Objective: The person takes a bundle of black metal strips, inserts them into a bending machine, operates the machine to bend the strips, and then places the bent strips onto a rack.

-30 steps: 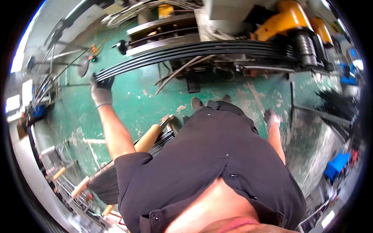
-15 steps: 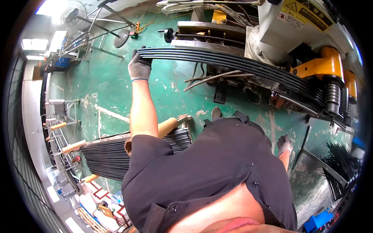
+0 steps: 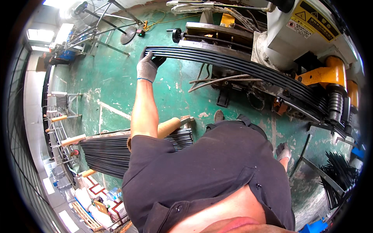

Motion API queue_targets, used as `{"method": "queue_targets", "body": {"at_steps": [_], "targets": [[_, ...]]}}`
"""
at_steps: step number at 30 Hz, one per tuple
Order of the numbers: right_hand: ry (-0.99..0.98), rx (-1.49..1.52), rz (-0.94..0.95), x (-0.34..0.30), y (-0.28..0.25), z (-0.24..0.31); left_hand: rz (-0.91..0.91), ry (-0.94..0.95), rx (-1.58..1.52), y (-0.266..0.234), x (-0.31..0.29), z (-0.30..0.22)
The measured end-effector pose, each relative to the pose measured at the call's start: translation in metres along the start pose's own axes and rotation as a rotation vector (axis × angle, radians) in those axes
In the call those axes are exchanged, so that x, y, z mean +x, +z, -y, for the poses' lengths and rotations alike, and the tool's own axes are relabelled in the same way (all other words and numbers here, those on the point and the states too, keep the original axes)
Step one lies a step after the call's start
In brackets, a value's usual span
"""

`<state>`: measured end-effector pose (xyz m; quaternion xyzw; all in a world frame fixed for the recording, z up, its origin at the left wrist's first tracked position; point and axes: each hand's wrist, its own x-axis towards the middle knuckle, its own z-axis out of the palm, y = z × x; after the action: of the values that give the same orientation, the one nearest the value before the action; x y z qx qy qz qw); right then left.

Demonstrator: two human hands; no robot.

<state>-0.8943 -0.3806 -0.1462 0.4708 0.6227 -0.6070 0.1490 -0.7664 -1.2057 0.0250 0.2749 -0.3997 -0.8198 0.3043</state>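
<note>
My left hand [image 3: 148, 67], in a grey glove with dark fingertips, is closed round the near-left ends of several long black metal tubes [image 3: 225, 61]. Side by side in a flat row, the tubes run right across the front of a machine [image 3: 268, 54]. Their far ends pass beneath its yellow arm [image 3: 324, 73] beside a coil spring [image 3: 335, 106], where the tips are hidden. Low by my right side hangs my right hand [image 3: 283, 151], also gloved. Its fingers are loosely stretched out and hold nothing.
A rack to my left carries a stack of black tubes [image 3: 105, 155] between cardboard-coloured rollers [image 3: 169, 127]. More dark tubes [image 3: 337, 174] lie in a metal-edged holder at lower right. A metal stand [image 3: 110, 27] with a round base is at far left. A blue bin [image 3: 316, 226] sits lower right.
The view has shifted slightly, so the machine and tubes appear a little further right. My left hand keeps its hold on the tube ends; my right hand stays low at my side.
</note>
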Motion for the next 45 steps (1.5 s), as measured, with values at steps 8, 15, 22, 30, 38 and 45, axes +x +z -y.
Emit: {"method": "queue_targets", "body": {"at_steps": [8,15,22,30,38,45], "targets": [[-0.089,-0.096,0.071,-0.001,0.017,0.008,0.054,-0.06,0.101,-0.008,0.002,-0.009],[-0.084,-0.145,0.165,-0.014,0.021,0.031,0.036,0.018,-0.109,-0.019,0.008,-0.008],[0.05,-0.124,0.204,0.071,-0.01,0.038,-0.332,-0.123,-0.185,0.034,-0.048,0.102],[-0.168,-0.523,0.305,0.252,-0.078,0.086,-0.226,-0.355,0.04,0.207,-0.13,0.338],[-0.24,-0.609,0.382,0.235,-0.049,0.206,0.362,-0.179,0.748,0.306,-0.171,0.412],[-0.149,-0.592,0.263,0.219,-0.075,0.136,0.662,0.471,1.677,0.293,-0.178,0.392]]}}
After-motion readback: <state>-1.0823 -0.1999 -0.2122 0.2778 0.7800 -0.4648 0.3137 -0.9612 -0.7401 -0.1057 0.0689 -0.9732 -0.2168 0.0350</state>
